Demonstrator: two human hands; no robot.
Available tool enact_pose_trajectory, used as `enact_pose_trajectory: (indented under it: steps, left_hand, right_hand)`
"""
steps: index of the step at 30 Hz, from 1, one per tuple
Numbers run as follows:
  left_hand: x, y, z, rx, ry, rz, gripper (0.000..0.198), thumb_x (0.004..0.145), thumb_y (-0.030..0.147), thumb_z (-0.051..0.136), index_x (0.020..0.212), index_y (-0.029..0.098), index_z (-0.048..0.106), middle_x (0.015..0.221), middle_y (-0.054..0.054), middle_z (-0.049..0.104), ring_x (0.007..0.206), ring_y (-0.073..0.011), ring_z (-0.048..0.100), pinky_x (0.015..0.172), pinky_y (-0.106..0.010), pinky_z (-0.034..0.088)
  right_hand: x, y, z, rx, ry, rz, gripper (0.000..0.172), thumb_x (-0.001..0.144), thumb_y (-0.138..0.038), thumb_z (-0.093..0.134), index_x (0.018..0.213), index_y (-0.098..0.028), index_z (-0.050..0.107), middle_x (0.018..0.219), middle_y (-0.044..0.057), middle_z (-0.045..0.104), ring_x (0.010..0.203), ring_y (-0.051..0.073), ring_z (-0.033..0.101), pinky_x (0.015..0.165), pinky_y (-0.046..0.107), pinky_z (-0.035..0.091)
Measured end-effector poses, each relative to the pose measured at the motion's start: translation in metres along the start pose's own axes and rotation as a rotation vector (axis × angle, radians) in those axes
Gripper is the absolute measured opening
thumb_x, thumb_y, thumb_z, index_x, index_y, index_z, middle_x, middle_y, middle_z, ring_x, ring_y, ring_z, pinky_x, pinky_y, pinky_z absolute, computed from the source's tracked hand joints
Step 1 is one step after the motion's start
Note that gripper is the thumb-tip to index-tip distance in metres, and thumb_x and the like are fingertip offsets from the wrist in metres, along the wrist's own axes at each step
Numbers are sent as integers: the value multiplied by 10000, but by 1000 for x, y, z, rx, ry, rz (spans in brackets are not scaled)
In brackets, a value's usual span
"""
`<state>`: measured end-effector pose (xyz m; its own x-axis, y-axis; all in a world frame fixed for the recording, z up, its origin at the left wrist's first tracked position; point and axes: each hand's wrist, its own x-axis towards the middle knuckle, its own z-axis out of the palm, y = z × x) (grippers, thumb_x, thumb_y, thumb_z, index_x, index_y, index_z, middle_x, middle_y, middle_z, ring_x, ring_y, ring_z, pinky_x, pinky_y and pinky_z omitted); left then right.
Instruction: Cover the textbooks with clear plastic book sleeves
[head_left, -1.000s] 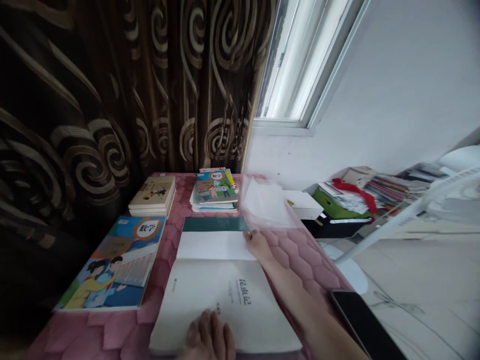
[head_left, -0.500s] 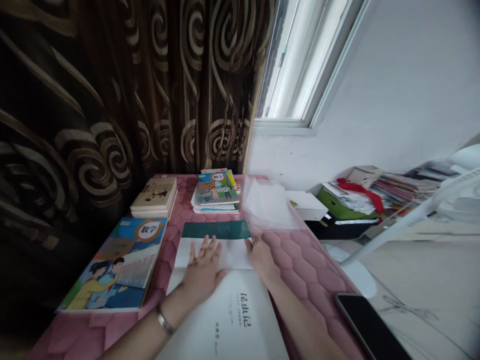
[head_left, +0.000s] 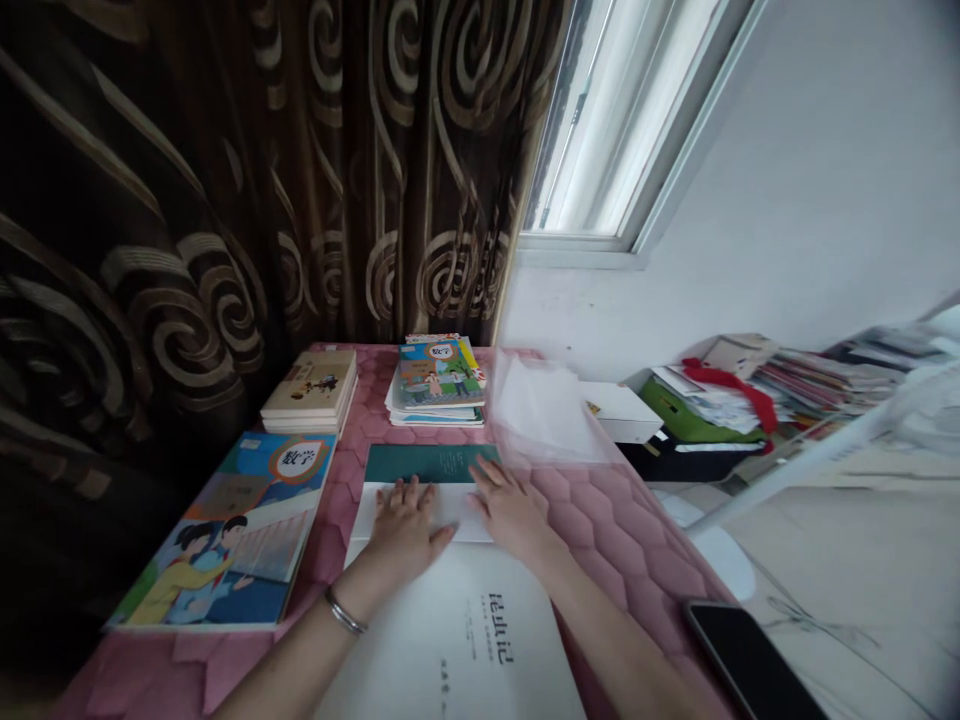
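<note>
An open book lies in front of me, its white page printed with dark Chinese characters. At its far end shows a green cover flap, with a white folded strip on the near side of it. My left hand rests on the white strip with fingers spread, a silver bracelet on its wrist. My right hand lies flat at the strip's right end, fingertips reaching onto the green flap. Neither hand is wrapped around anything.
A maths textbook and a stack of tan books lie left on the pink quilted cover. More books and clear plastic sheets are at the back. A phone lies right; beyond stands a white fan.
My right hand has moved from the book's right edge inward and now lies over the strip and green flap. My left hand stays nearly in place. The view has shifted slightly.
</note>
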<state>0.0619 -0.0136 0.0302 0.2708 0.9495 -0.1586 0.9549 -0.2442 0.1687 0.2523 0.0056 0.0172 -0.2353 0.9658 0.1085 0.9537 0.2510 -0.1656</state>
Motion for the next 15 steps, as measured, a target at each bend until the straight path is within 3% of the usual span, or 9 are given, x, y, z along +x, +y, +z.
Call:
enact_pose_trajectory:
  steps: [3,6,11,15]
  left_hand:
    - [6,-4,-5,14,65,12,784,875,620,373,1468,106,343,1467,-195,428,1347,-374,368,1121,-598,189]
    - [13,-9,-10,18,98,25,699,888,593,373,1360,92,489,1386,-187,498,1296,-343,432,1135,-526,219]
    - [41,-17,-4,1,113,146,540,941,478,351,1276,86,514,1560,-188,265,1458,-294,186,1170,-490,173]
    - [63,-19,8,-8,110,131,684,899,571,410,1354,61,405,1537,-252,273,1451,-316,205,1153,-576,145]
  right_hand:
    - [1,0,7,48,-122,-35,494,990,-394,299,1376,-167,510,1497,100,411,1377,265,367,1098,467,310]
    - [2,0,10,36,-144,12,509,992,-405,300,1377,-143,506,1498,110,402,1380,263,369,1112,452,299]
    - [9,-8,-5,-10,-161,27,458,988,-359,329,1259,-116,608,1391,151,534,1288,265,484,1064,385,357]
    - [22,-26,-18,-75,-189,100,418,979,-312,332,1143,-104,656,1213,188,636,1101,280,599,890,356,460]
